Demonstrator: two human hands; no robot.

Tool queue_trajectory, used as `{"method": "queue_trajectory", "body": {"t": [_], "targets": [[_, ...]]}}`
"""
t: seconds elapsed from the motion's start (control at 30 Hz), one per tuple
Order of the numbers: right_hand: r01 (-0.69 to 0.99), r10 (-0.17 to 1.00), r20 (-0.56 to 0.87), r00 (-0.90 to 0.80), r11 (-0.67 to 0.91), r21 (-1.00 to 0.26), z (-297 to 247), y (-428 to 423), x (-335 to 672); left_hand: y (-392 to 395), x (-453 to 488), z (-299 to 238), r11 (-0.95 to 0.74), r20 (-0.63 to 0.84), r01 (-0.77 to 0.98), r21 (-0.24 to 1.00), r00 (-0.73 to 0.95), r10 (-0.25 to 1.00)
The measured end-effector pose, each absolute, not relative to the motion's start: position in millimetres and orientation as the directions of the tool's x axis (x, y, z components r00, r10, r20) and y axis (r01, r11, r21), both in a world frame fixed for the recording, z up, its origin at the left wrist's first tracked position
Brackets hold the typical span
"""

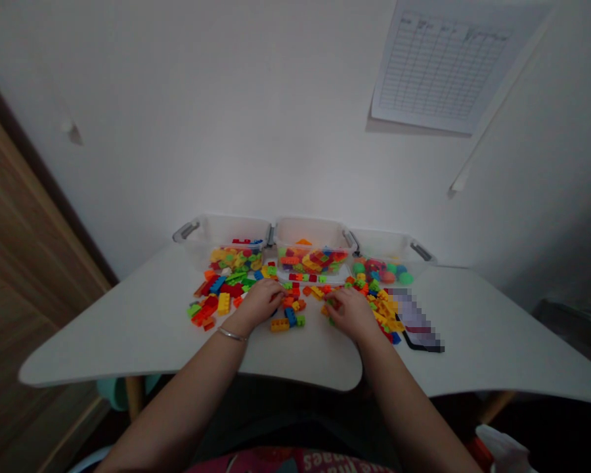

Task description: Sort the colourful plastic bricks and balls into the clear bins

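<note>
My left hand (262, 302), with a bangle (232, 334) at its wrist, rests low over the table with its fingers curled in among toy building bricks. Anything in its fingertips is hidden. My right hand (350, 311) bends its fingers together over small orange and green bricks; what it pinches is too small to make out. Between the hands lie an orange brick (279, 325), a blue brick (290, 316) and a small green brick (301, 320). Left of my left hand a yellow brick (224, 303) lies beside a pile of red bricks (205, 310). Yellow bricks (385, 309) are heaped beyond my right hand.
Three clear plastic boxes stand along the wall: a left box (226, 226), a middle box (315, 228) and a right box (381, 242), each holding coloured pieces. A phone (418, 322), partly blurred out, lies right of the bricks on the white table (492, 328). A printed sheet (438, 72) hangs above.
</note>
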State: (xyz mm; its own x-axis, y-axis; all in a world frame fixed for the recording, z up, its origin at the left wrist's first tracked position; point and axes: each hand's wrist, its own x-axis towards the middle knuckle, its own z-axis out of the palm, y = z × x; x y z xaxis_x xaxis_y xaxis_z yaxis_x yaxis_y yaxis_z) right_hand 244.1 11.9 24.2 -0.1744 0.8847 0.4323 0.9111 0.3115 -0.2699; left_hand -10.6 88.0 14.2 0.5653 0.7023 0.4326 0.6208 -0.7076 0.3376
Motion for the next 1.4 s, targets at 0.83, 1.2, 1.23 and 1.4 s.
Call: {"method": "queue_trajectory", "body": {"t": [0.83, 1.2, 1.23, 1.4], "targets": [[0.800, 0.860, 0.485, -0.160, 0.401, -0.446, 18, 17, 228, 88, -12, 16, -0.705, 0.431, 0.620, 0.344, 0.562, 0.705], [0.619, 0.656, 0.708, 0.261, 0.449, -0.644, 82, 67, 246, 91, -16, 11, -0.701, 0.426, 0.616, 0.358, 0.561, 0.710], [0.636, 0.645, 0.721, 0.254, 0.451, -0.627, 88, 73, 246, 91, -16, 12, -0.701, 0.424, 0.616, 0.360, 0.561, 0.711], [0.692, 0.709, 0.689, 0.150, 0.423, -0.586, 105, 104, 238, 91, -16, 11, -0.699, 0.415, 0.614, 0.367, 0.564, 0.714]]}}
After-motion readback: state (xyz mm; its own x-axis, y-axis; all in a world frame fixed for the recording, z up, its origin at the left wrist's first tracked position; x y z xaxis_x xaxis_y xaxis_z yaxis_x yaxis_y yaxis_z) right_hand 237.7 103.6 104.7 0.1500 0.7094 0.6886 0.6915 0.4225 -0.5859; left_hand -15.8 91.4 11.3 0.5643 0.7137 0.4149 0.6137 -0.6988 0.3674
